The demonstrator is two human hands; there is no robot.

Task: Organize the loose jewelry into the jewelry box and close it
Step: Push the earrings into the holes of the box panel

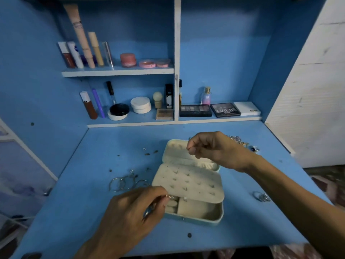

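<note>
A pale green jewelry box (pixel 194 219) with a cream lining lies open in the middle of the blue desk, its earring flap (pixel 188 182) lying over the lower tray. My left hand (pixel 130 219) pinches a small silver piece (pixel 169 196) at the box's front left corner, over the ring rolls. My right hand (pixel 214 150) hovers over the open lid (pixel 177 148) with thumb and fingertips pinched together; what it holds is too small to make out. Silver hoop bangles (pixel 128 183) lie left of the box.
Small earrings and studs (pixel 149 153) are scattered behind the bangles. A jewelry heap (pixel 240 142) lies behind my right wrist, and rings (pixel 262 196) sit right of the box. Shelves behind hold cosmetics and palettes (pixel 196 110). A white wall (pixel 308 109) bounds the desk's right side.
</note>
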